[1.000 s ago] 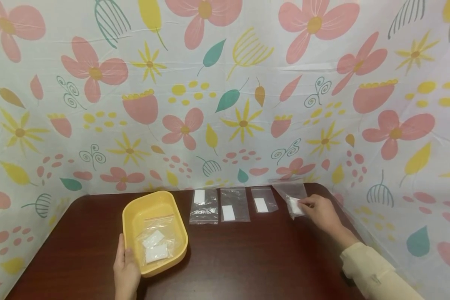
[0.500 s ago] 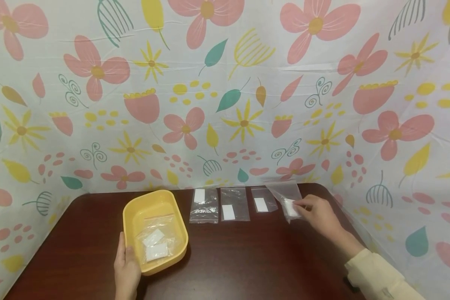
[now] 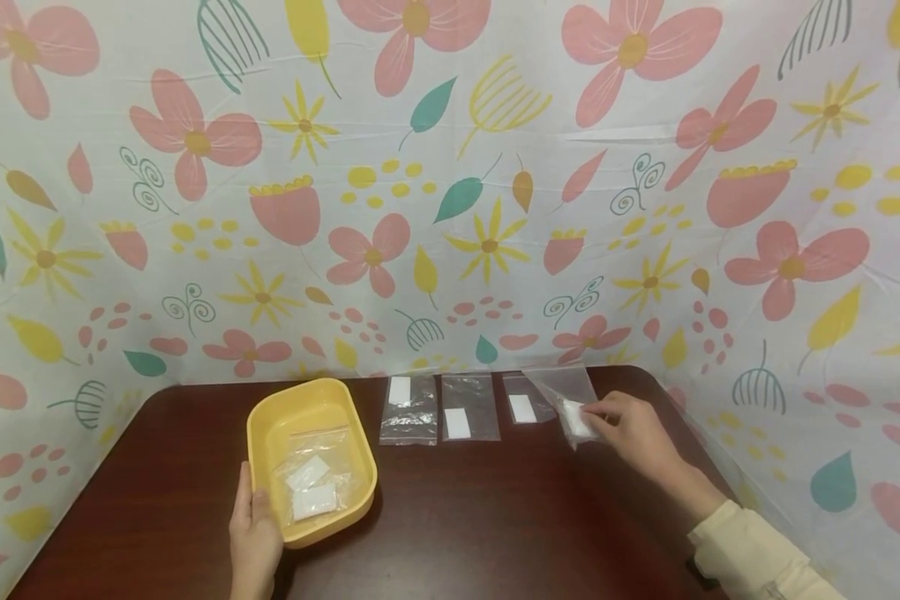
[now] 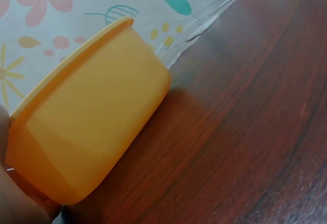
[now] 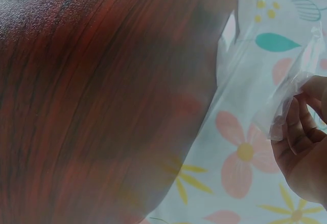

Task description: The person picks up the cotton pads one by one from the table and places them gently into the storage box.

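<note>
In the head view my left hand [image 3: 253, 533] holds the near left side of a yellow plastic basin [image 3: 264, 442], which is tilted. Inside the basin lie clear zip bags [image 3: 328, 450] with white pieces in them. The left wrist view shows the basin's outer wall [image 4: 97, 106], the hand at the lower left corner. At the right, my right hand [image 3: 633, 429] pinches a clear plastic bag [image 3: 570, 387] with a white piece inside; its upper part fans out toward the cloth. In the right wrist view, the right hand [image 5: 304, 147] grips the crumpled bag film [image 5: 286, 101] between thumb and fingers.
Three flat clear bags lie in a row along the back of the dark wooden table [image 3: 450, 517]: a left bag [image 3: 416, 421], a middle bag [image 3: 482, 408] and a right bag [image 3: 542, 408], each with a white rectangle. A flower-patterned cloth [image 3: 450, 167] hangs behind and at the sides.
My right hand has shifted slightly left with the pinched bag, which now overlaps the right bag of the row. The left hand and the basin have stayed nearly in place.
</note>
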Action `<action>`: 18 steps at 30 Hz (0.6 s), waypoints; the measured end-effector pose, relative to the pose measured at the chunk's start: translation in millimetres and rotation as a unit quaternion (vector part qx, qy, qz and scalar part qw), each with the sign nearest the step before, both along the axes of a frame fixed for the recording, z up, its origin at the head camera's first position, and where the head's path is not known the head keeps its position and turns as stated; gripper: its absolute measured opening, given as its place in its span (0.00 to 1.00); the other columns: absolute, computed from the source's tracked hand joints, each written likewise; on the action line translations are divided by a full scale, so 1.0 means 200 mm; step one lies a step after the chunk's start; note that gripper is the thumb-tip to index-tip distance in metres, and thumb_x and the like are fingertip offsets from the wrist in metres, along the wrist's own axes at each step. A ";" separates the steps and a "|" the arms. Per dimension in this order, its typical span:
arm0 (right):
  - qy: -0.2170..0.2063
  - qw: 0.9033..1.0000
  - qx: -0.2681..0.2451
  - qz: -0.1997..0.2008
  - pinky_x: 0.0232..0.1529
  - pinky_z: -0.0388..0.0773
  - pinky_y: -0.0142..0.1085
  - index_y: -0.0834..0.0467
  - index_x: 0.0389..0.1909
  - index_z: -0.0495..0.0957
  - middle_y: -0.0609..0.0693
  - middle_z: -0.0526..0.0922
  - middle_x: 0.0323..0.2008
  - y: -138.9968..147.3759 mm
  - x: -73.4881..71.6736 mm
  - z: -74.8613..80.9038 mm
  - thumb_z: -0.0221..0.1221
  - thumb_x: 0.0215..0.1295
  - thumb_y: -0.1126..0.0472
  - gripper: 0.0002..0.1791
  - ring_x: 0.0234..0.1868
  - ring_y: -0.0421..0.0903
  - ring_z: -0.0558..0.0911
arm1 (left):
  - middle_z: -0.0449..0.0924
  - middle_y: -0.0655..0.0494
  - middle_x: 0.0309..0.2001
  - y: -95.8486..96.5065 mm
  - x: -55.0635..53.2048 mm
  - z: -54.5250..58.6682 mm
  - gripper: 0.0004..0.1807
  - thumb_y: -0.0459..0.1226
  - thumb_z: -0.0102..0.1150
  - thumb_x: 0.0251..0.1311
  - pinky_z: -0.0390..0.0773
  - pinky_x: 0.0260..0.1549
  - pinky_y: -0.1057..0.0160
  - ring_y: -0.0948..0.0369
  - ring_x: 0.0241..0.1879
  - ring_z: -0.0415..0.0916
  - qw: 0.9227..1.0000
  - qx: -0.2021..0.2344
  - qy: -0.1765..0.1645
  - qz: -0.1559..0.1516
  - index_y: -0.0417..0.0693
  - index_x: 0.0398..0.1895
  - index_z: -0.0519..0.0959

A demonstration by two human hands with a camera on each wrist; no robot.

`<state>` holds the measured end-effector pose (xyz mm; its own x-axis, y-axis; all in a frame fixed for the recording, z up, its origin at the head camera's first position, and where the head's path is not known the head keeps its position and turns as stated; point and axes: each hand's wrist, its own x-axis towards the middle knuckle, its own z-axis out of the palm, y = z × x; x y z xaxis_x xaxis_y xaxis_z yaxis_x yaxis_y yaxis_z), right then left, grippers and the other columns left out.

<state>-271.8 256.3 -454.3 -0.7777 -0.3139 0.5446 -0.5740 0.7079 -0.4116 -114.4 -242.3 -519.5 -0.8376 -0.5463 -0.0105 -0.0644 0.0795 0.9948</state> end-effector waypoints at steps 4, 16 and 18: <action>0.001 1.000 -0.004 0.007 0.26 0.72 0.26 0.59 0.36 0.90 0.39 0.79 0.25 -0.02 0.00 0.00 0.73 0.55 0.69 0.08 0.25 0.36 0.74 | 0.39 0.49 0.80 0.00 0.00 0.00 0.30 0.41 0.27 0.81 0.42 0.73 0.46 0.46 0.75 0.42 1.000 0.006 0.001 -0.003 0.59 0.82 0.39; -0.010 0.999 -0.011 0.030 0.25 0.73 0.29 0.58 0.36 0.91 0.38 0.77 0.24 -0.14 -0.01 0.03 0.73 0.54 0.70 0.08 0.25 0.36 0.72 | 0.42 0.52 0.80 0.01 0.00 0.01 0.30 0.43 0.26 0.81 0.47 0.73 0.60 0.47 0.75 0.45 1.000 0.007 -0.008 -0.001 0.62 0.82 0.40; -0.014 0.999 -0.012 0.036 0.25 0.73 0.29 0.58 0.36 0.91 0.38 0.77 0.24 -0.16 -0.01 0.03 0.73 0.55 0.70 0.08 0.25 0.35 0.72 | 0.41 0.52 0.80 0.01 0.00 0.01 0.30 0.43 0.26 0.81 0.46 0.74 0.51 0.46 0.75 0.44 1.000 0.007 -0.005 -0.001 0.62 0.82 0.39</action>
